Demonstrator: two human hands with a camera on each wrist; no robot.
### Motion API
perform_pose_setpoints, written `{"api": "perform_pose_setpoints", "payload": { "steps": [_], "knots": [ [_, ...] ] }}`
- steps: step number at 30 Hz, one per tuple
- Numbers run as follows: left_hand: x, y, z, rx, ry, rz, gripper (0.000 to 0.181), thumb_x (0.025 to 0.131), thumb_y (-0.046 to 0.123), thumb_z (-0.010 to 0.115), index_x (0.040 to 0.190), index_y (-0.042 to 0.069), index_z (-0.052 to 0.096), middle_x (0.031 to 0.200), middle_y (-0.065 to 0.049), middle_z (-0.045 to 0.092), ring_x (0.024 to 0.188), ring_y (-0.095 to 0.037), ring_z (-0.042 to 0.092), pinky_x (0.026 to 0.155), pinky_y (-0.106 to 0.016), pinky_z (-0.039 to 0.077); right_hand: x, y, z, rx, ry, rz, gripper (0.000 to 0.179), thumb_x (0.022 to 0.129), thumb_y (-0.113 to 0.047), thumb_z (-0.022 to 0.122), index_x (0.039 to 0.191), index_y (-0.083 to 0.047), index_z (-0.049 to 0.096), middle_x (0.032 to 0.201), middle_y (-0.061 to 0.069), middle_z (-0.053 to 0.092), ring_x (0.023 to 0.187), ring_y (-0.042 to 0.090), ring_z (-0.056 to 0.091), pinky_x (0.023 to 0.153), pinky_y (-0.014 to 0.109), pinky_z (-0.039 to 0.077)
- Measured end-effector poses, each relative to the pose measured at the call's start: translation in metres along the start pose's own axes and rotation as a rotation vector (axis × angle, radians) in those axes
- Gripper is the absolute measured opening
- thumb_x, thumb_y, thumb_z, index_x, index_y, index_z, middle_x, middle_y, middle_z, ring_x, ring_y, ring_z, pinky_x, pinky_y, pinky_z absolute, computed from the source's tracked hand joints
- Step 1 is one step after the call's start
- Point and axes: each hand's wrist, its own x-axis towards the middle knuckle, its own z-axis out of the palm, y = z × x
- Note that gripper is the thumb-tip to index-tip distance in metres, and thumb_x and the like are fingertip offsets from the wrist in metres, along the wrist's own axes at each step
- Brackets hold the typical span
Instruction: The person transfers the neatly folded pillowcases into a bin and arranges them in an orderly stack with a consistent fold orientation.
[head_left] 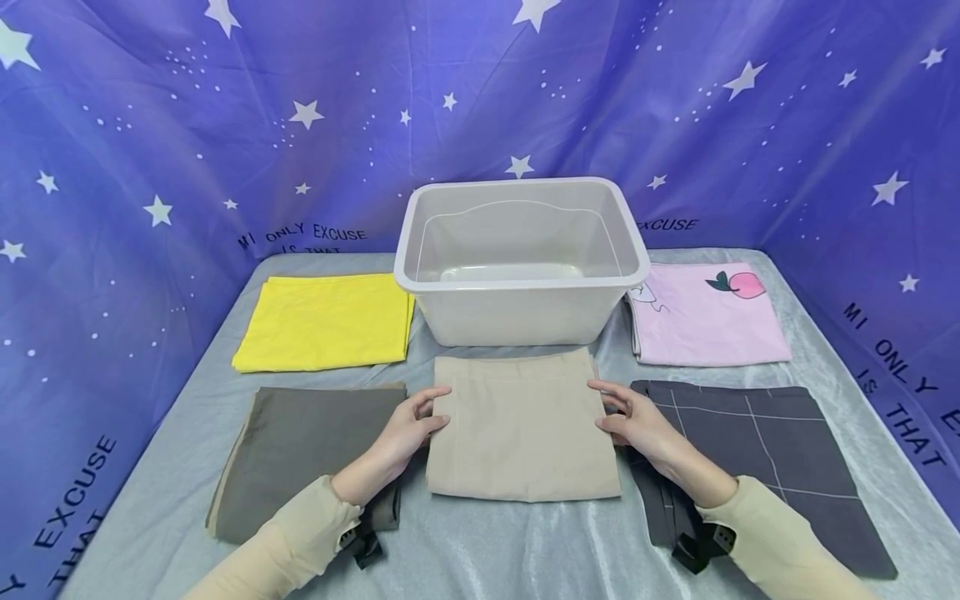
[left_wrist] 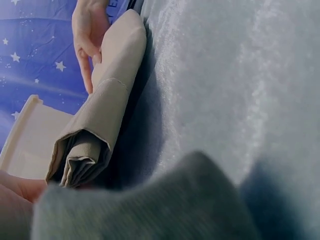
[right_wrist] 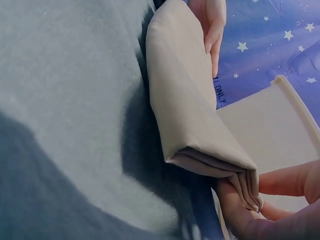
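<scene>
A folded beige cloth point(head_left: 521, 429) is in the middle, in front of the bin, with its layered edges showing in both wrist views. My left hand point(head_left: 403, 429) grips its left side, thumb on top; that hand is mostly cut off in the left wrist view. On the opposite side my right hand point(head_left: 643, 427) pinches the cloth's edge, and in the right wrist view its fingers point(right_wrist: 285, 181) lie around the stacked layers. A broad shadow falls on the table beside the cloth; how far it is raised I cannot tell.
A light grey plastic bin point(head_left: 525, 312) stands behind the cloth. Folded yellow cloth point(head_left: 322, 321) and grey-green cloth point(head_left: 322, 433) lie left. Folded pink cloth point(head_left: 708, 325) and dark checked cloth point(head_left: 787, 450) lie right. A blue starry curtain point(head_left: 360, 108) surrounds the grey-covered table point(head_left: 517, 558).
</scene>
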Motion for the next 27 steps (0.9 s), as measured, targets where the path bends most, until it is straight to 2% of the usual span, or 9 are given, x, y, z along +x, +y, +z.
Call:
{"api": "perform_pose_setpoints", "payload": {
  "steps": [2,5,10,13,15,17,20,23,27],
  "knots": [
    [-0.001,0.001,0.0,-0.001,0.007,0.002,0.042,0.083,-0.003,0.052,0.125,0.005,0.047,0.115,-0.014,0.055,0.077,-0.011,0.056,0.062,-0.026,0.045,-0.001,-0.002,0.0,0.017,0.0,-0.01,0.058,0.083,0.003,0.049,0.137,-0.002,0.027,0.138,0.03,0.021,0.056,0.007,0.04,0.054,0.023,0.037],
    [-0.002,0.002,0.001,-0.009,0.013,0.012,0.042,0.083,-0.003,0.052,0.124,0.005,0.048,0.115,-0.014,0.056,0.076,-0.01,0.056,0.062,-0.026,0.045,-0.003,-0.004,0.001,0.031,0.006,-0.014,0.059,0.083,0.003,0.049,0.137,-0.002,0.027,0.138,0.03,0.02,0.049,0.007,0.032,0.051,0.023,0.033],
    [-0.004,0.004,0.001,-0.009,0.024,0.03,0.043,0.082,-0.004,0.052,0.124,0.006,0.049,0.106,-0.012,0.059,0.067,-0.01,0.053,0.058,-0.025,0.043,-0.006,-0.009,0.0,0.027,0.016,0.001,0.059,0.084,0.001,0.05,0.138,-0.003,0.027,0.139,0.029,0.019,0.054,0.005,0.043,0.056,0.023,0.041],
    [-0.006,0.007,0.001,-0.018,0.037,0.031,0.043,0.081,-0.004,0.052,0.123,0.007,0.05,0.101,-0.01,0.061,0.065,-0.01,0.054,0.058,-0.025,0.044,-0.008,-0.012,0.0,0.029,0.014,0.005,0.059,0.084,0.0,0.051,0.138,-0.003,0.026,0.139,0.029,0.018,0.069,0.006,0.055,0.067,0.026,0.047],
    [-0.008,0.01,0.001,-0.03,0.046,0.034,0.043,0.081,-0.005,0.052,0.122,0.007,0.051,0.1,-0.01,0.061,0.066,-0.01,0.055,0.058,-0.025,0.044,-0.009,-0.014,-0.001,0.023,0.013,0.004,0.059,0.085,-0.002,0.051,0.138,-0.003,0.026,0.139,0.029,0.018,0.085,0.011,0.057,0.072,0.028,0.048],
    [-0.01,0.012,0.001,-0.041,0.053,0.037,0.043,0.081,-0.005,0.052,0.122,0.007,0.051,0.099,-0.01,0.061,0.067,-0.01,0.056,0.058,-0.025,0.045,-0.011,-0.016,-0.002,0.026,0.014,0.004,0.059,0.085,-0.003,0.052,0.138,-0.003,0.026,0.139,0.028,0.018,0.103,0.02,0.052,0.076,0.029,0.047],
    [-0.013,0.016,0.001,-0.051,0.057,0.043,0.042,0.08,-0.005,0.053,0.121,0.006,0.052,0.098,-0.01,0.062,0.064,-0.01,0.054,0.056,-0.023,0.043,-0.013,-0.019,-0.003,0.04,0.007,0.001,0.06,0.085,-0.005,0.052,0.138,-0.004,0.026,0.14,0.028,0.017,0.12,0.03,0.034,0.077,0.028,0.047],
    [-0.015,0.019,0.0,-0.062,0.054,0.045,0.043,0.08,-0.006,0.053,0.121,0.005,0.052,0.098,-0.01,0.061,0.06,-0.009,0.051,0.054,-0.022,0.042,-0.016,-0.021,-0.005,0.059,0.003,0.007,0.061,0.084,-0.006,0.054,0.138,-0.004,0.027,0.141,0.026,0.016,0.126,0.032,0.025,0.075,0.027,0.046],
    [-0.018,0.024,0.0,-0.083,0.047,0.044,0.043,0.08,-0.006,0.053,0.122,0.005,0.051,0.099,-0.009,0.061,0.056,-0.007,0.05,0.054,-0.022,0.042,-0.019,-0.025,-0.008,0.062,-0.001,0.009,0.063,0.082,-0.007,0.056,0.138,-0.004,0.027,0.142,0.024,0.016,0.128,0.031,0.02,0.075,0.026,0.044]
  ]
}}
